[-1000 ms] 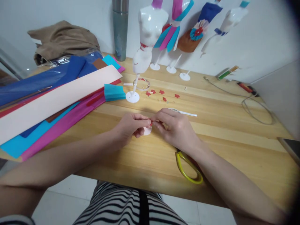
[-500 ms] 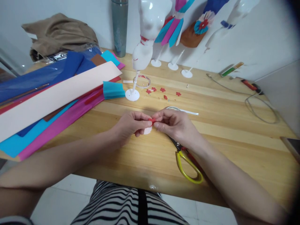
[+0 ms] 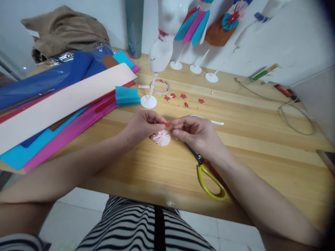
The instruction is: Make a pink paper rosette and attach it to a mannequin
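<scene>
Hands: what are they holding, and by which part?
A tiny red piece, pinched by its two ends: left hand on its left end, right hand on its right. The pink pleated circle lies under them; whether it is held cannot be told.

Pinching a small red piece (image 3: 166, 124) between fingertips of left grip (image 3: 141, 127) and right grip (image 3: 197, 134), just above the tabletop (image 3: 261, 157). Directly beneath the pinch, flat on the wood, a pink pleated disc (image 3: 162, 138), touching the left grip's curled fingers. Nearer the body, partly under the right grip's wrist, yellow-handled scissors (image 3: 210, 179). Beyond both grips, scattered red flower cutouts (image 3: 183, 96) and a white mannequin stand (image 3: 148, 101). Well left of the left grip, long coloured paper sheets (image 3: 65, 101).
</scene>
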Demonstrator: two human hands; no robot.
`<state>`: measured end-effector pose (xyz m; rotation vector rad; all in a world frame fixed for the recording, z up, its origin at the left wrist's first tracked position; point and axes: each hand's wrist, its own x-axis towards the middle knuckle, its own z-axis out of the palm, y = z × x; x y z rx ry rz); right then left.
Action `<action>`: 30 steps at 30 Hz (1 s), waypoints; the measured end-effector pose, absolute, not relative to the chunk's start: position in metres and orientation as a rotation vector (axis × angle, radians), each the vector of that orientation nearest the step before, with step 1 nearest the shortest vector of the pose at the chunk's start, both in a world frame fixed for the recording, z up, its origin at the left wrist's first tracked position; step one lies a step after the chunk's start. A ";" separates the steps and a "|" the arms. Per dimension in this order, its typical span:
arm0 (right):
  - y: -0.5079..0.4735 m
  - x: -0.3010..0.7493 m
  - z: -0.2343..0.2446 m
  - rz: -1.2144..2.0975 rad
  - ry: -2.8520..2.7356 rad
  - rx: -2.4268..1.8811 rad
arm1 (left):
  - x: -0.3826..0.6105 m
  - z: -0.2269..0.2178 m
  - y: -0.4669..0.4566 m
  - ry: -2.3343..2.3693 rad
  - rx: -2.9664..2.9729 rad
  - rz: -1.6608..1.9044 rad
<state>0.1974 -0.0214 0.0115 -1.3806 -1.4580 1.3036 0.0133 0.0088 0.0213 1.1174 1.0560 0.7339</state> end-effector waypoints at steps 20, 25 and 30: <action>-0.022 0.191 0.016 1.380 -1.467 -1.301 | 0.013 0.015 0.003 1.007 1.339 0.679; -0.020 0.191 0.015 1.414 -1.403 -1.347 | 0.014 0.020 0.002 1.004 1.341 0.620; -0.019 0.192 0.012 1.520 -1.254 -1.350 | 0.015 0.021 0.005 0.984 1.209 0.569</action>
